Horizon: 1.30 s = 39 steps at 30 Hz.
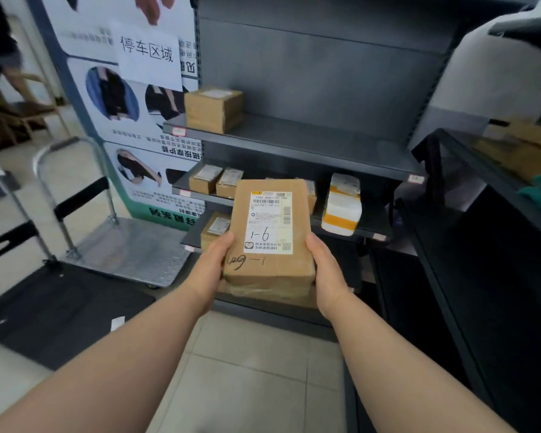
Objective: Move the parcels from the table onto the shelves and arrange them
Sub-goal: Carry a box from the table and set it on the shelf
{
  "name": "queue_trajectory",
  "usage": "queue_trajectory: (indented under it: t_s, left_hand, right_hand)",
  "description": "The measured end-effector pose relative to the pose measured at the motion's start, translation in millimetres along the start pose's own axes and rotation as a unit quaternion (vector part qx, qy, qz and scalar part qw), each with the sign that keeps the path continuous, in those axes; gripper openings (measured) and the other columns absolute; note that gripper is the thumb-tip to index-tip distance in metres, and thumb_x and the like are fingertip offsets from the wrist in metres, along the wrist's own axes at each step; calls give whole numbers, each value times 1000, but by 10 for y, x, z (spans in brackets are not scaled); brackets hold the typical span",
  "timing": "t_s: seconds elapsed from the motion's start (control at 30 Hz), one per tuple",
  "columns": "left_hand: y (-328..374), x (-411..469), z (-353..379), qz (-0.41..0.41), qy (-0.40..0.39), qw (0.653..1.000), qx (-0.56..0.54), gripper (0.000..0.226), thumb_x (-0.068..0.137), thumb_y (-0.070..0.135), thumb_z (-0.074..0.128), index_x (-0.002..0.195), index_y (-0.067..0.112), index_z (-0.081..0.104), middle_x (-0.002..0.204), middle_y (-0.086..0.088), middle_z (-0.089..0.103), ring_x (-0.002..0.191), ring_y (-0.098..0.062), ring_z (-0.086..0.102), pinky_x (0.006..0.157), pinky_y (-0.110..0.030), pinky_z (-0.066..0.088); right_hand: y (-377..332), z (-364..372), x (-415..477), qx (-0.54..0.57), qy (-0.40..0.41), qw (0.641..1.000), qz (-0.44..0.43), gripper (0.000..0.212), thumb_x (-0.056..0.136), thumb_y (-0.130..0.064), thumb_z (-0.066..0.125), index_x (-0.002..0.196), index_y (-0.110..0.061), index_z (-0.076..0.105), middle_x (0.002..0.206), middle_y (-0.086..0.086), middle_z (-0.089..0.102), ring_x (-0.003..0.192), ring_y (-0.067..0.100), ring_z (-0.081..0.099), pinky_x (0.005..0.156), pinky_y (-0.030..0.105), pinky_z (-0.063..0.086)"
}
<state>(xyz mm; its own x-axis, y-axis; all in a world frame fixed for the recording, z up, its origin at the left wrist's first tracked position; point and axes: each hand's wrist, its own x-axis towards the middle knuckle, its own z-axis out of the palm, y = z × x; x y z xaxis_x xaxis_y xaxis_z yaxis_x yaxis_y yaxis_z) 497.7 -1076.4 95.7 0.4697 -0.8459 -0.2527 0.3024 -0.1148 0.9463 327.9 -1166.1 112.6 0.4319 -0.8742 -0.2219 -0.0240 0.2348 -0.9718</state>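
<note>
I hold a brown cardboard parcel (267,264) with a white shipping label marked "1-6" in front of the grey shelf unit (294,139). My left hand (213,267) grips its left edge and my right hand (325,270) grips its right edge. A second taped package seems to lie under it, mostly hidden. One brown box (213,109) stands at the left end of the upper shelf. Small brown boxes (216,179) and a white parcel with orange tape (341,207) sit on the shelf below. Another small box (214,229) is on a lower shelf.
A metal platform trolley (132,248) stands left of the shelves, in front of a poster board (132,89). A black mat (53,307) lies on the tiled floor. A dark rack (494,245) with boxes (525,145) stands at the right. A person's legs (10,67) are at far left.
</note>
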Motion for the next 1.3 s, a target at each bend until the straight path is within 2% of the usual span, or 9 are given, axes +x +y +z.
queue_trajectory:
  t_s: [0.1, 0.2, 0.37, 0.5, 0.73, 0.9, 1.07, 1.2, 1.3]
  left_hand:
    - [272, 449, -100, -4, 16, 999, -34, 36, 96, 50, 45, 106, 25, 68, 96, 1, 75, 97, -18, 67, 77, -32, 50]
    - [582, 919, -203, 2, 10, 999, -47, 40, 93, 55, 46, 106, 25, 70, 102, 0, 75, 106, -22, 64, 97, -42, 47]
    - [1227, 1657, -311, 32, -35, 998, -32, 42, 94, 55, 44, 116, 26, 65, 110, 0, 72, 111, -21, 62, 100, -41, 45]
    - [1621, 2172, -328, 57, -73, 996, -16, 43, 93, 58, 43, 115, 30, 66, 112, 4, 72, 113, -18, 61, 105, -44, 42]
    - [1905, 2882, -261, 61, -65, 995, -43, 44, 92, 61, 45, 118, 31, 62, 116, 1, 70, 114, -19, 60, 106, -44, 41]
    - [2084, 3324, -134, 37, -43, 995, -78, 43, 95, 62, 36, 106, 31, 64, 104, 0, 73, 97, -17, 69, 87, -39, 53]
    - [2290, 3835, 32, 27, -19, 996, -79, 43, 94, 63, 38, 109, 30, 61, 102, 0, 73, 94, -18, 70, 90, -40, 53]
    - [2275, 4221, 98, 24, 2, 997, -69, 57, 90, 67, 42, 127, 26, 57, 110, -3, 71, 100, -21, 69, 100, -44, 48]
    - [2221, 4431, 113, 21, 22, 998, -54, 60, 88, 68, 44, 127, 25, 56, 108, -3, 72, 99, -21, 69, 101, -44, 47]
  right_hand:
    - [-176, 249, 433, -4, -4, 1000, -17, 67, 78, -66, 55, 138, -37, 49, 124, -7, 64, 116, 17, 58, 106, 47, 41]
    - [-391, 486, 851, 4, 3, 1000, -22, 87, 62, -76, 58, 139, -37, 48, 129, -7, 61, 120, 18, 55, 108, 48, 38]
    - [-927, 798, 1507, -2, 35, 999, -38, 53, 88, -67, 45, 134, -41, 51, 125, -7, 62, 117, 20, 55, 107, 49, 39]
    - [-1296, 950, 1880, 4, 56, 997, -61, 25, 95, -59, 39, 104, -46, 57, 109, -11, 64, 103, 12, 58, 96, 38, 46]
    - [-1642, 1065, 2593, -30, 68, 995, -74, 26, 99, -55, 32, 102, -42, 54, 106, -9, 64, 96, 10, 59, 78, 31, 45]
    - [-1833, 1045, 3113, -64, 63, 993, -73, 39, 99, -55, 33, 119, -33, 58, 99, -12, 64, 86, 3, 56, 63, 21, 36]
    - [-2042, 978, 3681, -60, 72, 994, -57, 37, 98, -58, 32, 117, -35, 53, 90, -14, 54, 76, 1, 45, 87, 26, 28]
    - [-2062, 929, 4078, -76, 71, 994, -38, 50, 96, -62, 32, 129, -32, 55, 105, -8, 57, 95, 10, 46, 90, 32, 27]
    - [-2037, 897, 4291, -87, 43, 995, -31, 48, 97, -60, 29, 124, -32, 58, 101, -11, 62, 85, 5, 52, 88, 28, 30]
